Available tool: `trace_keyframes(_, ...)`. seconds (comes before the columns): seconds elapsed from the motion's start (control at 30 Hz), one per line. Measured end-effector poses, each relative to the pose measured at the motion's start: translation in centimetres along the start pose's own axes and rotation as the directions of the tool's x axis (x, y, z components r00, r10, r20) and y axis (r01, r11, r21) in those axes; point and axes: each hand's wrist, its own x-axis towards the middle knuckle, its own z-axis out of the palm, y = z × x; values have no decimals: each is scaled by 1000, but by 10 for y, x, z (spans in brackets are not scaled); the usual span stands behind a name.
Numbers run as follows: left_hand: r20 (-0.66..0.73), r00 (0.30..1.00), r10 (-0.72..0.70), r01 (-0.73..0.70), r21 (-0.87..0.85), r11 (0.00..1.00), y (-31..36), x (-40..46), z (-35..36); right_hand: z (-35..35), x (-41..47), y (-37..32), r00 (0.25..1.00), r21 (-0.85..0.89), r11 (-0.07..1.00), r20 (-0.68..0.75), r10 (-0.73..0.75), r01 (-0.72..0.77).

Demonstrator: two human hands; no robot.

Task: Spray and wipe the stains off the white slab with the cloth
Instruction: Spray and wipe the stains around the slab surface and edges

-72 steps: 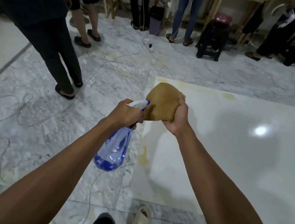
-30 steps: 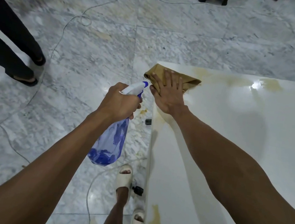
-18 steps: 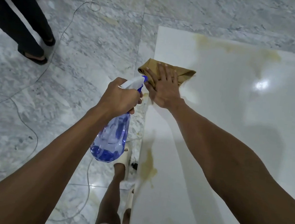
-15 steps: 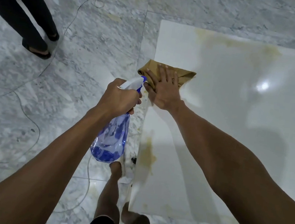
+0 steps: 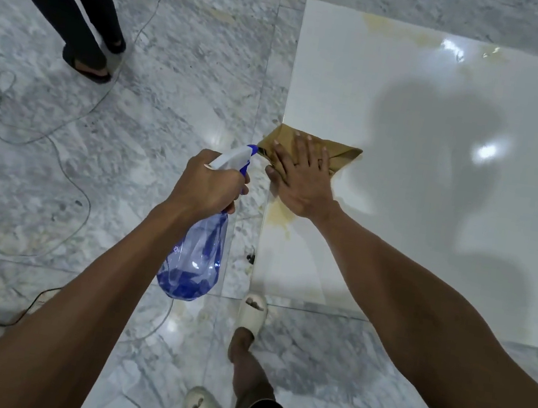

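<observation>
A grey marble floor (image 5: 159, 91), crossed by loose cables (image 5: 45, 137), carries the white slab (image 5: 432, 209), which lies flat to the right of both hands. The right hand (image 5: 302, 177), fingers spread and straight, presses the tan cloth (image 5: 340, 151) flat against the slab's left edge, presumably to load the whole palm onto the wipe. A yellowish stain (image 5: 279, 217) lies just below this hand's wrist; fainter stains (image 5: 399, 32) remain along the far edge. The left hand (image 5: 209, 187) curls round the neck of the blue spray bottle (image 5: 195, 262), held off the slab over the floor, nozzle beside the cloth, ready for spraying. Compared with half a second earlier, hand and cloth have slid nearer along the edge, closing on the stain.
</observation>
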Motion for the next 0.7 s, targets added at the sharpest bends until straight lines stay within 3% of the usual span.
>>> trace_keyframes(0.4, 3, 999, 42, -42, 5, 999, -86, -129, -19, 8, -148, -50, 999, 16, 999, -3, -32, 32)
trace_keyframes(0.7, 15, 995, 100, -101, 36, 994, -109, -190, -20, 14, -232, -83, 998, 24, 998, 45, -52, 51)
